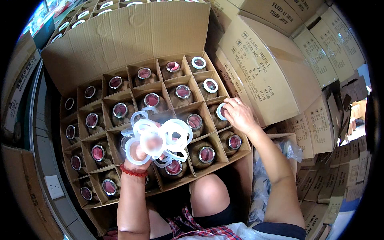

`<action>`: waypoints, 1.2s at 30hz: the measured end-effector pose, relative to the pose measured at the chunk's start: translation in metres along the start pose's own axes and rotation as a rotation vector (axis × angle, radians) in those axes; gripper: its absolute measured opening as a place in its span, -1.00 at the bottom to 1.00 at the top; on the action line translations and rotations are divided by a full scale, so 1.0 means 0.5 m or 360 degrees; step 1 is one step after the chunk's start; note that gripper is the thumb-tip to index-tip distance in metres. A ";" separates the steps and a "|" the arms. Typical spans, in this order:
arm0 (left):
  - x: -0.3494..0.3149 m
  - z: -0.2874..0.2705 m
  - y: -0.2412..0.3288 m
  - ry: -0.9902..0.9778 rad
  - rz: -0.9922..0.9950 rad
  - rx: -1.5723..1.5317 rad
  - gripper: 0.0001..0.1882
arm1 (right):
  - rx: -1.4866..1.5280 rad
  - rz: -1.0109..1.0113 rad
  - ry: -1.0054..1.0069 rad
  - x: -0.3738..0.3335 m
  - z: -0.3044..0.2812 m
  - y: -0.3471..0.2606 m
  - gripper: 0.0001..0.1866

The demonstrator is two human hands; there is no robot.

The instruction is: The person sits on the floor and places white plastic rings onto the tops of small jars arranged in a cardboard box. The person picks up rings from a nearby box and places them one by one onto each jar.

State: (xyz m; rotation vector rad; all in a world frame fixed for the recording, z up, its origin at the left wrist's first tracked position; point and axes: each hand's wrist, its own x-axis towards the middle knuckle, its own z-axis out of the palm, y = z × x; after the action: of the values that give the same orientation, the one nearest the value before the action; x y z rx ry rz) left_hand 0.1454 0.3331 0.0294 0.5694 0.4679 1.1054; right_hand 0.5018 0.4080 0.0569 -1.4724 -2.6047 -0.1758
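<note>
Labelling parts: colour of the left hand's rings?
Rings: translucent white, clearest in the head view.

From the wearer's head, a single wide fisheye view is looking steeply down and forward, holding the left hand (140, 155), right hand (239, 115) and divided carton (132, 44) near at centre, while stacked boxes (262, 68) are curving away toward its dark right rim.

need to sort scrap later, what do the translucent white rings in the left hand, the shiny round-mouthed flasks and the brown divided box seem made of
Rings: probably smooth plastic or silicone; they look translucent.
Flasks: likely glossy glass, judging by their bright, mirror-like rims.
Box: matte corrugated cardboard; ridges show on its raised flap.
</note>
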 end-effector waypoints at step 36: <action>0.001 0.038 0.009 0.0235 0.0038 -0.0060 -0.51 | 0.0478 0.0268 0.0113 0.170 0.088 0.019 -0.82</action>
State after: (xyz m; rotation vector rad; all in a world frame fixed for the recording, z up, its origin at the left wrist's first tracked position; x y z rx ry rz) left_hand 0.1541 0.3312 0.0465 0.4632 0.5680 1.1820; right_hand 0.4636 0.4920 0.0294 -1.5323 -2.3138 0.1711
